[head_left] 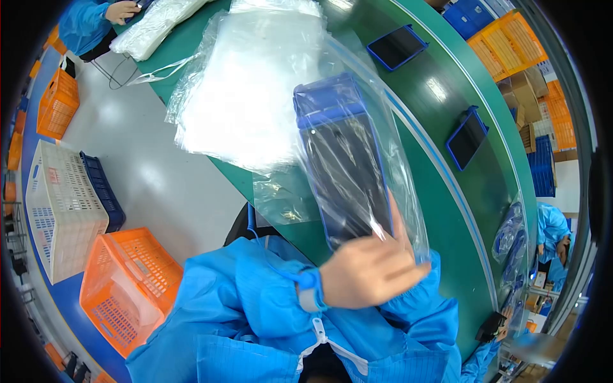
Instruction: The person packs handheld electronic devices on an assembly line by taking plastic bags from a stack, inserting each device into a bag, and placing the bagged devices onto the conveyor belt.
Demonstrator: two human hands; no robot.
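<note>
A blue-framed device with a dark screen (348, 172) lies tilted inside a clear plastic bag (408, 191), its wide blue end away from me. My left hand (370, 271), with a blue strap at the wrist, reaches across the near end. Its fingers are bent over the bag there, slightly blurred. Most of my right hand (397, 220) is hidden behind the left; a finger or thumb shows along the device's right edge, gripping it through or inside the bag. Beyond the device is a stack of clear plastic bags (236, 83) on the green table (434, 217).
Two similar devices (397, 47) (468, 138) lie on the green belt to the right. Bagged items (511, 236) rest farther down it. Orange (131, 287) and white crates (67, 210) stand on the left. Other people in blue sleeves (83, 29) sit at the far left and right.
</note>
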